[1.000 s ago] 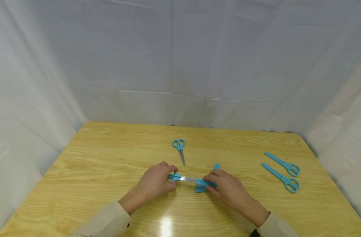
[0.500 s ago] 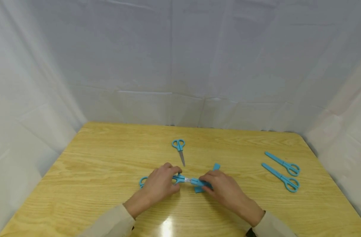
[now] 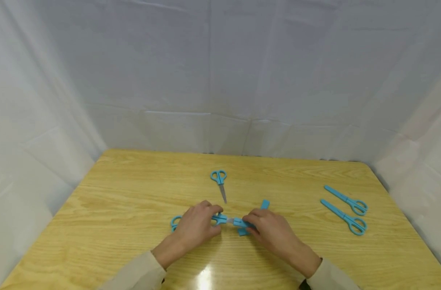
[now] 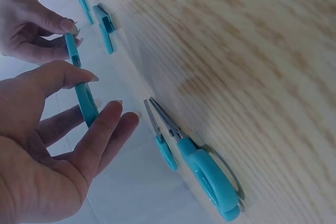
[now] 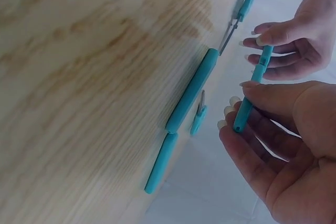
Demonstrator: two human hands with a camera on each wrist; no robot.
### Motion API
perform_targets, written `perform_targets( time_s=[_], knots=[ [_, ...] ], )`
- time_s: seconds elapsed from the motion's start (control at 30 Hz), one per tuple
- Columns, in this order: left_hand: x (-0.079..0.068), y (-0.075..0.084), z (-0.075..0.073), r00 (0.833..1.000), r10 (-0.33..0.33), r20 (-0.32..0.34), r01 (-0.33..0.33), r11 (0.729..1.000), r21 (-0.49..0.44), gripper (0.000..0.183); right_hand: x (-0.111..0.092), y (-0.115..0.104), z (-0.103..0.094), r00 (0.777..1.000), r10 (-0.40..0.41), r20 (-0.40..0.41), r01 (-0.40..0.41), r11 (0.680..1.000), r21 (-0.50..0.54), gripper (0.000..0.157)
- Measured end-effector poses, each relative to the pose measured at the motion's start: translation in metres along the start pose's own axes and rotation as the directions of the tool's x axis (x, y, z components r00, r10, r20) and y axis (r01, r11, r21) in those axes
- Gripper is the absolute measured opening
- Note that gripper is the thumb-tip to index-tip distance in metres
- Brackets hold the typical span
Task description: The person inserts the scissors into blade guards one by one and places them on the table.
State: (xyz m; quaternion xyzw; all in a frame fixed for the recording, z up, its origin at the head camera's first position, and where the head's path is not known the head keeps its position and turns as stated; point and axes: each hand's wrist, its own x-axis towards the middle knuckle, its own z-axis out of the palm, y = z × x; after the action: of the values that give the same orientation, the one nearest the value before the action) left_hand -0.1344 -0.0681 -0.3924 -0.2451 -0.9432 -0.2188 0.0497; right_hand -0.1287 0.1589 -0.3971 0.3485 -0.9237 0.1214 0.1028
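Note:
My left hand (image 3: pixel 194 226) pinches the blue handle (image 4: pixel 85 103) of a pair of scissors between thumb and fingers. Facing it, my right hand (image 3: pixel 275 230) holds a blue blade cover (image 5: pixel 252 94) by thumb and fingertips. Most of the blade is inside the cover; the head view shows a short bit of metal (image 3: pixel 230 220) between cover and handle. In both wrist views this pair is held above the table. Two loose blade covers lie below my right hand, one long (image 5: pixel 193 90) and one behind it (image 5: pixel 160 163).
Bare-bladed scissors (image 3: pixel 219 177) lie beyond my hands. Another pair (image 4: pixel 210 179) lies beside my left hand, partly hidden in the head view. Two covered pairs, one farther (image 3: pixel 346 200) and one nearer (image 3: pixel 344 217), lie at the right of the wooden table (image 3: pixel 133 173). White sheeting (image 3: pixel 177 133) surrounds it.
My left hand has moved slightly right, and the blade has slid deeper into the cover. A scissors handle now shows left of that hand. Little differs over the last half second.

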Motion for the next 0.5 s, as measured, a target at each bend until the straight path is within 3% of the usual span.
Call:
perform_targets(
  time_s=[0.5],
  knots=[
    [-0.0046, 0.0095, 0.0027, 1.000, 0.008, -0.013, -0.007, 1.000, 0.027, 0.037, -0.0040, 0.0045, -0.0027, 0.999, -0.037, 0.030, 0.036, 0.999, 0.026, 0.023]
  ],
)
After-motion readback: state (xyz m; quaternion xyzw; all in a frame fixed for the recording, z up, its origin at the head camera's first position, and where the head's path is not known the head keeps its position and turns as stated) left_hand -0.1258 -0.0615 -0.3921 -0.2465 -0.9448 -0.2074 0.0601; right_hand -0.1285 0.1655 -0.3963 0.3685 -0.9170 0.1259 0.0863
